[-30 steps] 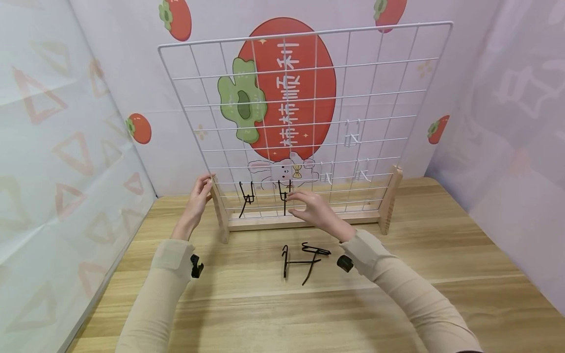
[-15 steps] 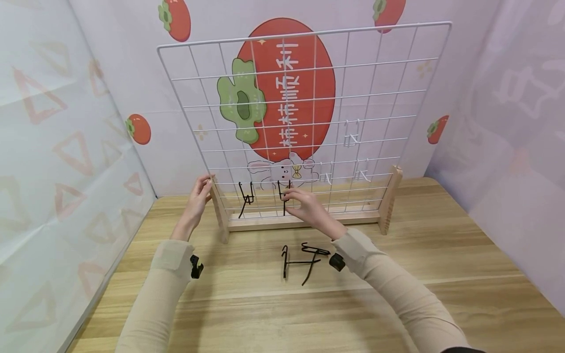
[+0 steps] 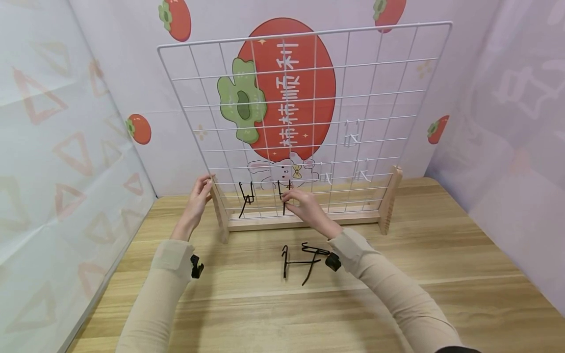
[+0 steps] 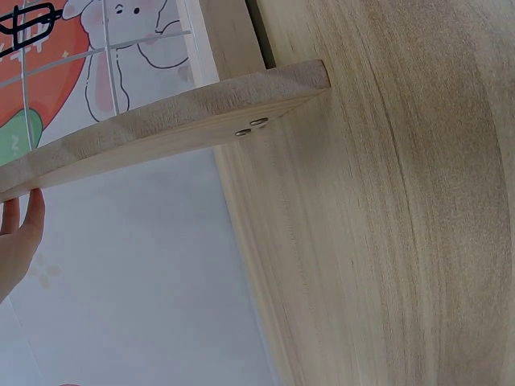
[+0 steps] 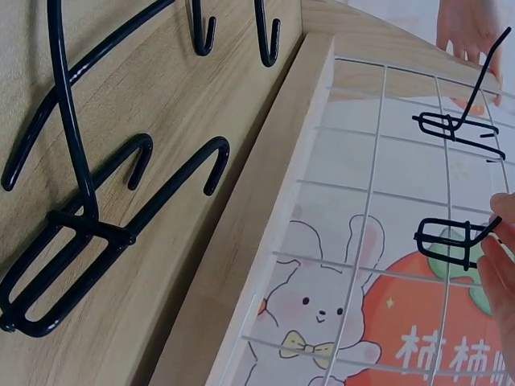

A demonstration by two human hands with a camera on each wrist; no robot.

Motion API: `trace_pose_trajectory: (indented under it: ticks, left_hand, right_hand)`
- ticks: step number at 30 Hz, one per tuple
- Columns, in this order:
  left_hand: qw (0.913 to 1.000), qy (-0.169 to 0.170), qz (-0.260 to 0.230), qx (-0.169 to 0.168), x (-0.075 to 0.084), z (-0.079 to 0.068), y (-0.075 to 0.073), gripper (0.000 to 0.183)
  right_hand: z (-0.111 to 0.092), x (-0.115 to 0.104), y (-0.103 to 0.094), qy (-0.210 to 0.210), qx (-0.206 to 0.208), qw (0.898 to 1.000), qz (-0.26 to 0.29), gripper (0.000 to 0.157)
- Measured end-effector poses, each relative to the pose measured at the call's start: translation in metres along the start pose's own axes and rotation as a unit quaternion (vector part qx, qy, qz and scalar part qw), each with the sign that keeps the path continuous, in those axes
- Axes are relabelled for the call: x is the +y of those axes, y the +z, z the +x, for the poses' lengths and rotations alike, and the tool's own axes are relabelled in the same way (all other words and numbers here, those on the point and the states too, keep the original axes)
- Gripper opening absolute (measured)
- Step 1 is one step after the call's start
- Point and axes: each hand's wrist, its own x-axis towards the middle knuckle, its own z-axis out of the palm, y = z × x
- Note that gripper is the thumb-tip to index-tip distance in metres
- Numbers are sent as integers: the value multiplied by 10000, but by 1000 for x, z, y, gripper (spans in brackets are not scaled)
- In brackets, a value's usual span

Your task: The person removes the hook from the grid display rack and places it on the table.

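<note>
My right hand pinches the prong of a black wire hook that hangs on the white wire grid. Left of it a second black hook hangs on the same grid. At the grid's left side, my left hand holds the top of the wooden stand's upright. In the left wrist view, its fingertips touch the upright's outer face. Two more black hooks, one standing on end and one tipped over, lie on the table, partly overlapping.
Several white hooks hang on the right part of the grid. The stand's right upright rises from the wooden table. Behind stands a printed backdrop, with side walls of cloth left and right.
My right hand has moved slightly left and closed its fingertips onto the hook's prong. The left hand, the grid and the hooks on the table look the same.
</note>
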Motion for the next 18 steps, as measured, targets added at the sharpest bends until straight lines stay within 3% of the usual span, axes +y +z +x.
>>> trace_pose_trajectory:
  ticks: [12, 18]
  left_hand:
    - [10000, 28, 19, 9, -3, 1, -1, 24]
    - [10000, 2, 50, 15, -4, 2, -1, 24]
  right_hand:
    - [3, -1, 3, -490, 298, 9984, -1, 9]
    - [5, -3, 1, -493, 334, 9982, -89, 11]
